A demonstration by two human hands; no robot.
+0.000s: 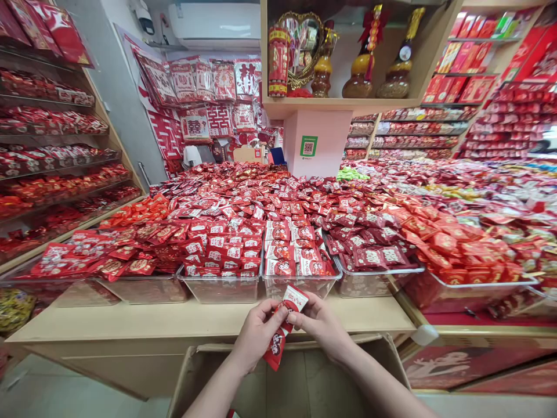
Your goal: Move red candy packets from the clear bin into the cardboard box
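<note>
Two or more joined red-and-white candy packets (275, 348) are pinched between my hands, above an open cardboard box (397, 364). My left hand (257, 332) is closed on the strip from the left, its thumb lying across the front. From the right, my right hand (319, 323) grips the upper packet with thumb and fingers. The lower packet hangs tilted down to the left. Just beyond my hands stands a clear plastic bin (300, 287) with similar red-and-white packets (285, 251) lined up in rows.
More clear bins (224, 289) of red packets line the wooden counter (143, 318). Dark red packets (369, 255) fill the bin to the right, and orange-red ones (456, 249) lie beyond. Shelves (56, 136) rise at the left; a display cabinet (339, 104) overhangs the back.
</note>
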